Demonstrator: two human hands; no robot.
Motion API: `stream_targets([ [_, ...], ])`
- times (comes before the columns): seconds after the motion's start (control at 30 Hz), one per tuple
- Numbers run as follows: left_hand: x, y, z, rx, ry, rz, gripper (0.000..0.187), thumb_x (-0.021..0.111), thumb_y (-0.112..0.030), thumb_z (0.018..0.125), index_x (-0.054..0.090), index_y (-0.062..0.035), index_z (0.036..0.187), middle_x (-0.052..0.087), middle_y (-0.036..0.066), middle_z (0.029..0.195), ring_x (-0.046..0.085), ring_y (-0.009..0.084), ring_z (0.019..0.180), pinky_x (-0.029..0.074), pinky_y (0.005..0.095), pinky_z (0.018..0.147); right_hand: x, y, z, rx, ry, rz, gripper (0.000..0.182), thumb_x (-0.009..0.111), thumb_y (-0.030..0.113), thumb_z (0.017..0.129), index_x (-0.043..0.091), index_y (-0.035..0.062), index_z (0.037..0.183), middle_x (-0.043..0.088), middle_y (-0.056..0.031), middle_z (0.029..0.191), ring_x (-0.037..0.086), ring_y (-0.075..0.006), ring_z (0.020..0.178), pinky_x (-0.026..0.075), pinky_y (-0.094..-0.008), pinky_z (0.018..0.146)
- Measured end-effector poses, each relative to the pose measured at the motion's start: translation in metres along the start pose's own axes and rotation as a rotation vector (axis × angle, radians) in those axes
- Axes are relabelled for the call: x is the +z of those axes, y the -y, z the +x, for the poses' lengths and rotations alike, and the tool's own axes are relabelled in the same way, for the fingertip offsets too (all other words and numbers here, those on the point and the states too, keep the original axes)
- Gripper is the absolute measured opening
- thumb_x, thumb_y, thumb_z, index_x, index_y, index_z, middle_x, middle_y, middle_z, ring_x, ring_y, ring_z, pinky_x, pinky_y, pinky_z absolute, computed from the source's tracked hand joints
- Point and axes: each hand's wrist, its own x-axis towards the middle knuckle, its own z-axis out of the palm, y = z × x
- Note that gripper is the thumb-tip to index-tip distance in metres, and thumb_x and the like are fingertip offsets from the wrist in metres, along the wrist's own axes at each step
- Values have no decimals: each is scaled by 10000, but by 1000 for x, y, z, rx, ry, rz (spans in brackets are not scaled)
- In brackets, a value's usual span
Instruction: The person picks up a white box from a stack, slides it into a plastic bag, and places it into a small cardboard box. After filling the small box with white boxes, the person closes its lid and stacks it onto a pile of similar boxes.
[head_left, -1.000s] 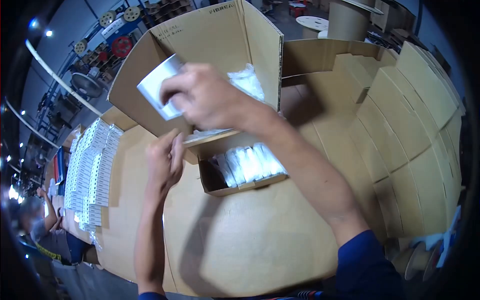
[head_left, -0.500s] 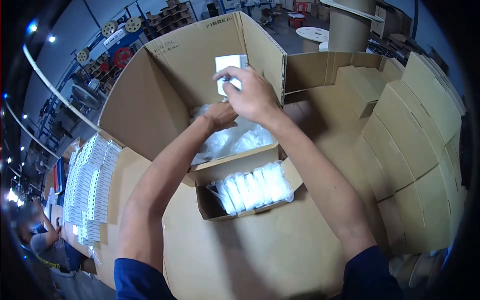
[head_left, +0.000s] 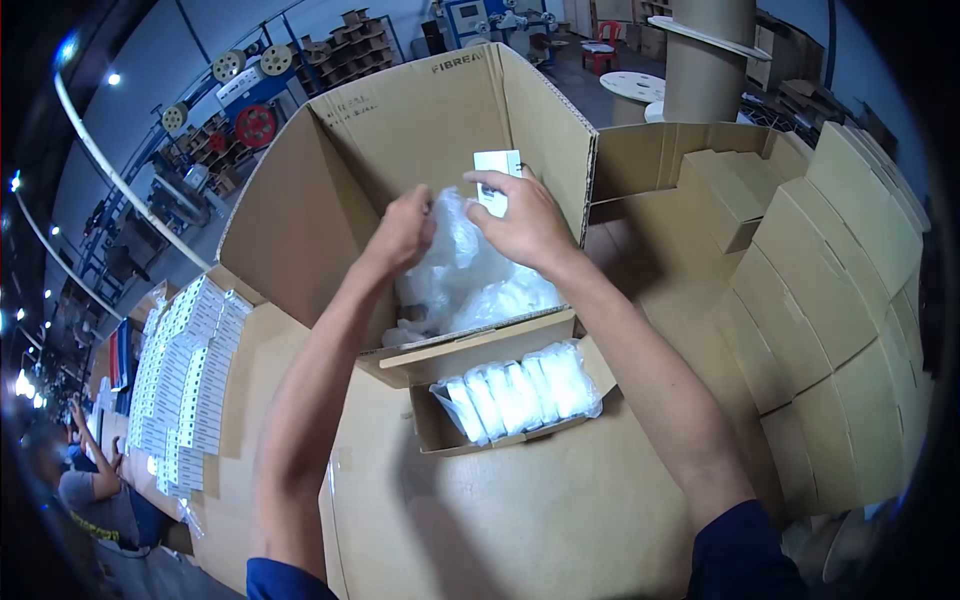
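Above the large open carton [head_left: 430, 120], my right hand [head_left: 525, 222] grips a small white box [head_left: 497, 163], whose upper end sticks out past the fingers. My left hand [head_left: 405, 230] is closed beside a clear plastic bag [head_left: 456, 225], its fingers pinched at the bag's edge. The bag spans the gap between both hands. More crumpled clear bags [head_left: 510, 298] lie in the carton below them. Nearer to me, a small open cardboard box [head_left: 435, 425] holds a row of several white items in clear bags [head_left: 520, 395].
Several stacked white boxes [head_left: 185, 370] stand on the table [head_left: 480, 510] at left. Folded brown cardboard boxes [head_left: 820, 290] are piled at right. A co-worker [head_left: 95, 490] sits at the far left. Spools and machinery [head_left: 255, 90] stand behind.
My left hand has risen and moved left from under the right hand, stretching the clear bag upward. The right hand with the white box is lower and further right in view.
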Motion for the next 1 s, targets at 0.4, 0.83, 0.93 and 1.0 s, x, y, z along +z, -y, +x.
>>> stream_targets([
  [0.4, -21, -18, -23, -71, -292, -233, 107, 557, -24, 984, 519, -8, 1083, 647, 212, 854, 619, 253, 760, 525, 388, 718, 35, -1, 34, 68, 245, -12, 510, 814, 485, 793, 779, -9, 916, 732, -233, 854, 724, -371, 857, 557, -436, 830],
  [0.83, -33, -3, -19, -274, -538, -37, 114, 572, -83, 1001, 548, 9, 1063, 677, 258, 830, 708, 424, 767, 539, 477, 691, 14, -1, 28, 118, 262, -276, 558, 825, 368, 808, 724, -59, 1153, 553, -352, 1378, 515, -445, 1349, 440, -466, 1125],
  [0.93, -41, -16, -25, -218, -611, -34, 115, 578, -82, 1003, 549, 13, 1061, 680, 256, 836, 712, 420, 765, 540, 468, 683, 6, 9, 24, -51, 192, -179, 754, 882, 527, 698, 734, -40, 1173, 589, -334, 1328, 562, -426, 1285, 447, -445, 1104],
  [1.0, -47, -31, -29, -180, -641, -58, 114, 576, -80, 1005, 549, 15, 1061, 682, 257, 844, 713, 423, 773, 540, 469, 683, 7, 22, 21, -112, 199, -108, 824, 898, 586, 649, 740, -30, 1173, 620, -320, 1281, 602, -417, 1234, 464, -438, 1077],
])
